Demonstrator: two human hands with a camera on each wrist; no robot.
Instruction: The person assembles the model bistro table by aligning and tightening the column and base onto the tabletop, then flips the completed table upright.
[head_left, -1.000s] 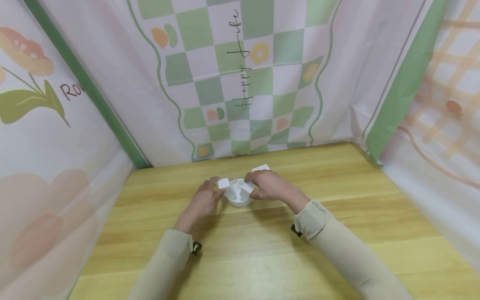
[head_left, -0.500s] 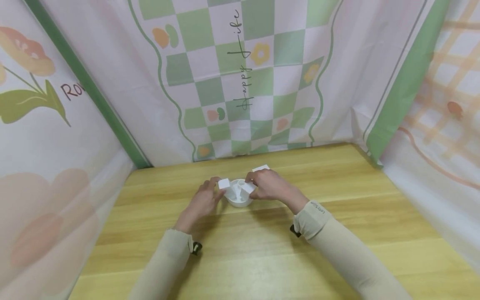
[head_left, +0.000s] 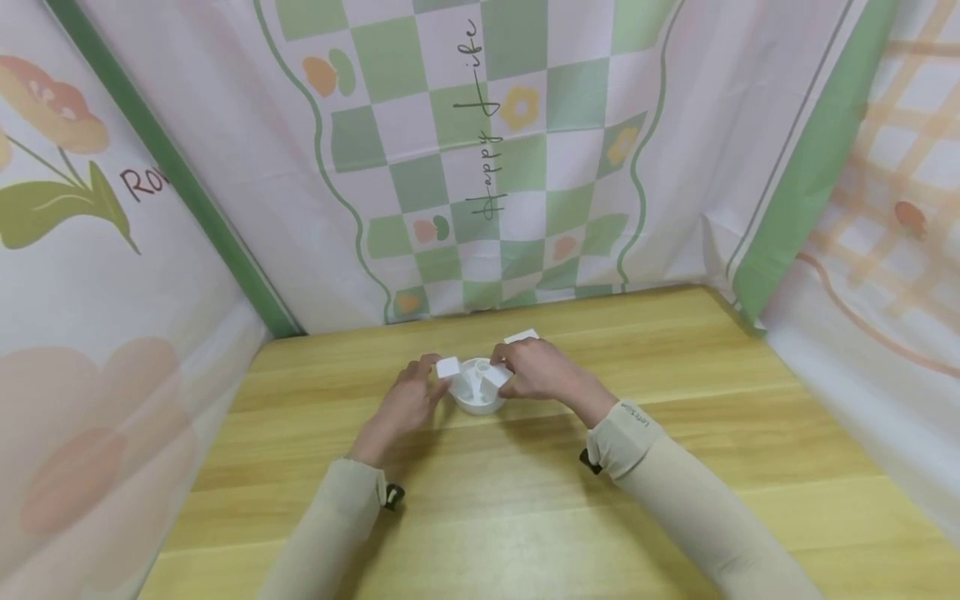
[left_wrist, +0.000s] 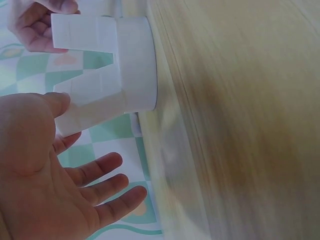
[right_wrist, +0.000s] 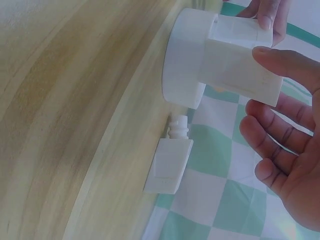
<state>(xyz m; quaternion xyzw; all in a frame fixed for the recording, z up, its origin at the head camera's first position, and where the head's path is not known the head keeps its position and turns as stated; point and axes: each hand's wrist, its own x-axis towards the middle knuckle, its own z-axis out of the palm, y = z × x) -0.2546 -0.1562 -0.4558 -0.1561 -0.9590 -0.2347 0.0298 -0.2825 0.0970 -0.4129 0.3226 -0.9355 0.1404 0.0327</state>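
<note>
– What's standing between the hands?
– A smooth, shallow white round base (left_wrist: 137,65), plastic by the look of it, on the wood-grained counter (head_left: 480,500) towards its far edge. The head view shows a ring and a spoke-like shape inside, too small and pale to make out well.
– And the left hand (left_wrist: 55,175)?
– It pinches the left block (left_wrist: 92,97) near its top between thumb and index finger. The index is mostly hidden behind the block; the other three fingers are spread loose.
– The right hand (right_wrist: 292,135)?
– Thumb on one side of the right block (right_wrist: 245,72), a fingertip against the other, the remaining fingers loosely bent. Both blocks are flat-sided and lean outward from the base. How their lower ends meet it, I can't tell.
– Something white pokes out past the right hand in the head view.
– That's the loose block (right_wrist: 168,166), mostly covered there. The right wrist view shows it lying on the counter near the base, slant-sided, with a ridged peg (right_wrist: 178,127) at one end.
– And behind?
– A printed cloth (head_left: 513,125) with green and white checks, cut off at the top. The sleeves (head_left: 322,517) run out of sight below.
</note>
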